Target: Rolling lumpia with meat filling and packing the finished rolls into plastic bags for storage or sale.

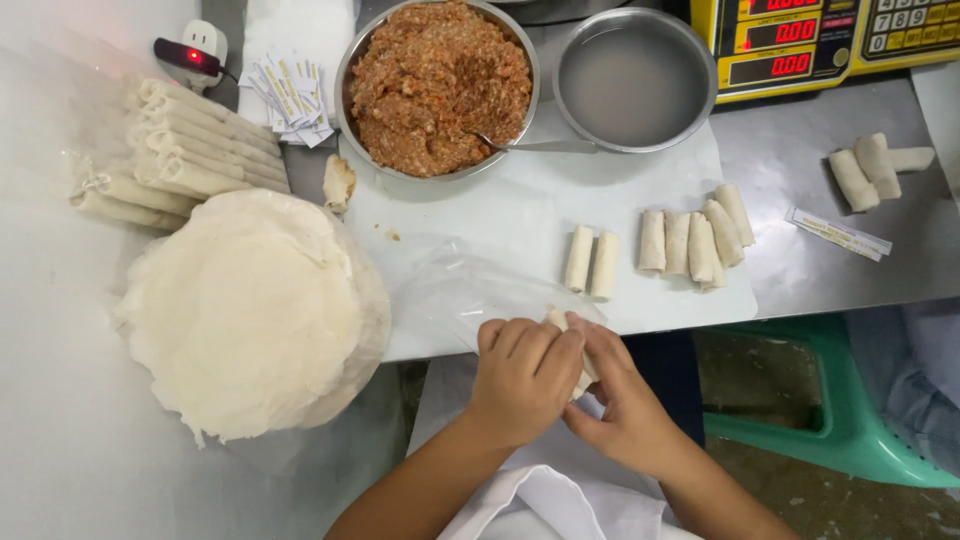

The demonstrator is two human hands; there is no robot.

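My left hand (523,372) and my right hand (617,395) are closed together around a small white spring roll (556,319) at the near edge of the white board (520,215); only its tip shows above my fingers. A clear plastic bag (455,290) lies on the board just beyond my hands. Two finished rolls (591,262) lie side by side farther out, and several more rolls (697,242) lie to their right. A big stack of round white wrappers (245,310) sits to the left of my hands.
A metal bowl of minced meat filling (437,85) with a spoon (535,145) stands at the back beside a metal bowl of liquid (633,82). Long rolls (175,150) are stacked at the far left, with small paper labels (290,95) next to them. A yellow scale (830,35), three more rolls (875,165) and a green stool (850,420) are on the right.
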